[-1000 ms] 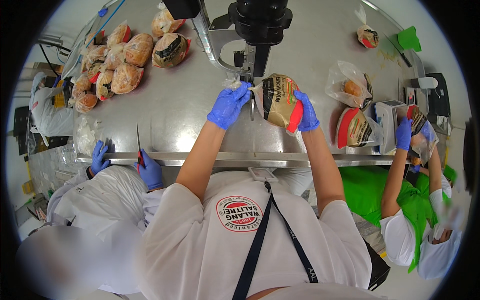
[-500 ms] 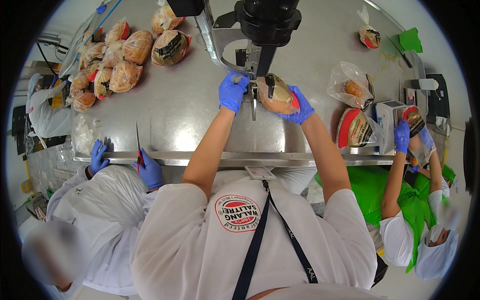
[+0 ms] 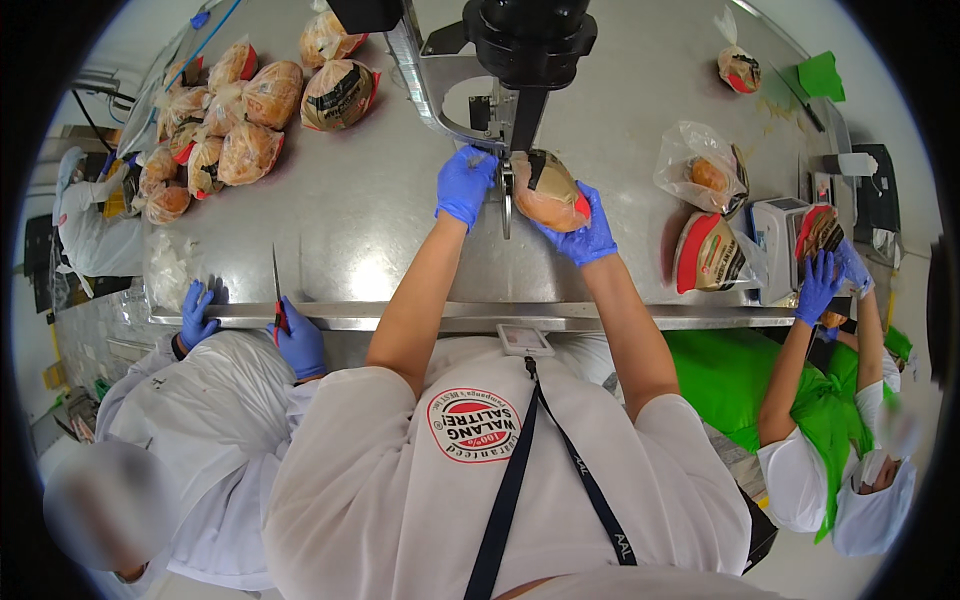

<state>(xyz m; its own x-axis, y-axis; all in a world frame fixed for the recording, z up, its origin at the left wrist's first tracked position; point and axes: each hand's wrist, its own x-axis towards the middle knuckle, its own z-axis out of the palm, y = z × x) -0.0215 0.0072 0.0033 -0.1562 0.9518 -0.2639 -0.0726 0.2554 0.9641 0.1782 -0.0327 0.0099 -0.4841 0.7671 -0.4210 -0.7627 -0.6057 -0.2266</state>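
Observation:
At the middle of the table, a bagged ham (image 3: 549, 195) with a gold, black and red label lies against the right side of a clipping machine (image 3: 520, 125). My right hand (image 3: 583, 232) is wrapped round its right and lower side, fingers closed on it. Across the machine's thin metal lever (image 3: 507, 200), my left hand (image 3: 466, 187) is closed in a pinch at the machine's jaw. The bag's gathered plastic end runs toward that pinch, though my fingers mostly hide it. Both hands wear blue gloves.
Several bagged hams (image 3: 250, 110) are grouped at the left. More bagged hams (image 3: 706, 255) lie at the right beside a scale (image 3: 782, 240), where a co-worker in green handles one. On my left a co-worker holds a red-handled knife (image 3: 278, 290) upright near the table edge (image 3: 400, 318).
My right hand has shifted left and under the ham, which sits slightly closer to the machine and more upright. My left hand stays at the jaw. The right co-worker's hands moved on their ham.

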